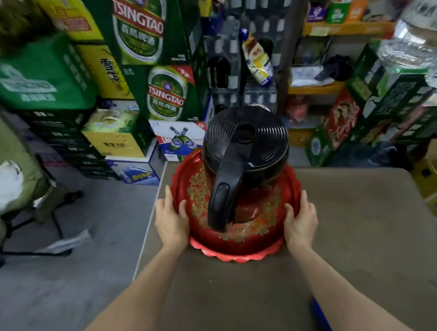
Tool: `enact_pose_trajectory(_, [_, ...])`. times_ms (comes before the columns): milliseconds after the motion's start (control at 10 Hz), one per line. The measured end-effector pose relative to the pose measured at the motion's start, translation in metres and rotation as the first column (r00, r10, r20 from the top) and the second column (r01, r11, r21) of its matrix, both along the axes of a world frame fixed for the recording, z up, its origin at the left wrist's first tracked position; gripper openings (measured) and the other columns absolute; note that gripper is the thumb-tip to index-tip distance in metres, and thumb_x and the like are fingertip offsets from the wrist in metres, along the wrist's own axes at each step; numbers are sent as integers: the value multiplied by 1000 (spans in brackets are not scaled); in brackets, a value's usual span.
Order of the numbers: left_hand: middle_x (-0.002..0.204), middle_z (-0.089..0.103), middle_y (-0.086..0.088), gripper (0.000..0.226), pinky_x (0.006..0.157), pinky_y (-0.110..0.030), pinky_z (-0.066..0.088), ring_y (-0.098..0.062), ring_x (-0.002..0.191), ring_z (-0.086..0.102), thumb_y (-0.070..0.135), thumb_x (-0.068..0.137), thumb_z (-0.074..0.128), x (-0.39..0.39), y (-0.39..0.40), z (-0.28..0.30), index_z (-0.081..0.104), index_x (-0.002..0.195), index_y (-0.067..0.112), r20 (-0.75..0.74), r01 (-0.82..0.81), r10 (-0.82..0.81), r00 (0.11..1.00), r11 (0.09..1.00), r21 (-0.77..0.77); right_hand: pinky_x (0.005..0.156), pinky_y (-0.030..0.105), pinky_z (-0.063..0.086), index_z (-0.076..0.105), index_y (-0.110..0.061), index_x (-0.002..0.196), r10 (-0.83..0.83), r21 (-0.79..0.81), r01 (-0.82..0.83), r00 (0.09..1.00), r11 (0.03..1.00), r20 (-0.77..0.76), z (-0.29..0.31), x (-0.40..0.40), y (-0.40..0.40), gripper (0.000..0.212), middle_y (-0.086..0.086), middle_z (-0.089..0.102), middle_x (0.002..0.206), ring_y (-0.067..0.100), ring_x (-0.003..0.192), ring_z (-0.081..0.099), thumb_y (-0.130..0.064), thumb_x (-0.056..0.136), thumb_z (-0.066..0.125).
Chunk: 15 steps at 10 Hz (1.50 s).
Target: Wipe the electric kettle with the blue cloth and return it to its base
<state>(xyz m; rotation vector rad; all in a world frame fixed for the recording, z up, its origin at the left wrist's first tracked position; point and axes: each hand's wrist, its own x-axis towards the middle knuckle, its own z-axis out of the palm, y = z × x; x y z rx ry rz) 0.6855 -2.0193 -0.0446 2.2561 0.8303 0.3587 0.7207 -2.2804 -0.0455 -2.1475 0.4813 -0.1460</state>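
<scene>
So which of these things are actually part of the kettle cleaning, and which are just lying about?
Part of the job:
black kettle
red tray, gripped by left hand and right hand
blue strip, perhaps the cloth

Lying about:
beer cartons
snack bag
water bottles

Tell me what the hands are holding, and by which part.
Both hands grip the red tray by its rim: left hand on its left edge, right hand on its right.

I saw even, fairly dim indoor light and soft shadows. The kettle sat reasonably sharp at center, while the beer cartons bowed and smeared toward the edges, probably from head motion.
</scene>
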Motion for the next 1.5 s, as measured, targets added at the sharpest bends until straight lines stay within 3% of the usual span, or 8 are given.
enact_pose_trajectory(500, [117, 52, -19, 54, 94, -46, 44, -39, 106, 58, 29, 102, 54, 1, 44, -31, 39, 153, 21, -56, -138, 135, 989, 989, -56, 102, 38, 41, 43, -11, 149, 127, -97, -131, 991, 987, -50, -26, 35, 52, 53, 19, 58, 125, 35, 118, 55, -17, 98, 58])
enact_pose_trajectory(700, [119, 52, -19, 52, 94, -49, 45, -41, 105, 59, 31, 102, 51, 10, 45, -37, 40, 152, 22, -73, -163, 161, 984, 986, -26, 93, 45, 45, 31, -17, 155, 76, -187, -99, 989, 977, -126, -28, 34, 66, 57, 16, 49, 136, 39, 113, 57, -24, 101, 50])
enact_pose_trajectory(800, [120, 53, -19, 52, 94, -49, 45, -40, 107, 58, 30, 102, 51, 8, 43, -35, 40, 153, 22, -65, -170, 168, 984, 985, -27, 94, 46, 45, 22, -15, 157, -60, -145, 41, 990, 989, -125, -25, 16, 78, 63, 15, 41, 144, 39, 113, 58, -25, 102, 50])
enact_pose_trajectory(900, [123, 52, -19, 54, 95, -50, 45, -40, 108, 58, 31, 103, 50, 5, 42, -31, 37, 155, 22, -78, -166, 163, 984, 986, -33, 94, 44, 45, 27, -12, 156, -150, -110, 134, 976, 985, -160, -23, -5, 89, 60, 15, 40, 143, 38, 110, 59, -24, 102, 51])
enact_pose_trajectory(1100, [123, 51, -19, 55, 97, -50, 44, -40, 107, 59, 33, 104, 48, 5, 43, -26, 33, 156, 23, -139, -124, 120, 983, 992, -22, 93, 44, 47, 34, -10, 153, -106, -161, 80, 981, 984, -163, -24, -5, 85, 56, 16, 46, 134, 38, 105, 61, -20, 101, 53])
enact_pose_trajectory(1300, [127, 51, -20, 58, 98, -51, 44, -41, 114, 57, 35, 103, 51, 2, 50, -19, 32, 156, 24, -179, -49, 39, 983, 997, -55, 98, 39, 45, 31, -12, 155, -28, -147, -2, 979, 989, -203, -17, -8, 76, 61, 15, 46, 136, 35, 116, 57, -24, 100, 55])
enact_pose_trajectory(1400, [129, 50, -17, 56, 92, -49, 47, -40, 112, 59, 42, 102, 50, 2, 72, -13, 36, 154, 29, -225, 53, -63, 972, 997, -51, 95, 41, 47, 39, -15, 151, 16, -180, -65, 966, 982, -259, -9, -10, 66, 56, 15, 52, 135, 35, 121, 56, -27, 99, 57])
enact_pose_trajectory(1500, [140, 45, -15, 56, 92, -48, 47, -37, 118, 58, 45, 103, 45, -23, 95, -6, 34, 156, 28, -276, 28, -39, 960, 999, -43, 87, 40, 48, 54, -14, 137, -1, -218, -51, 973, 975, -232, 5, -30, 56, 42, 14, 57, 126, 36, 115, 59, -25, 97, 59])
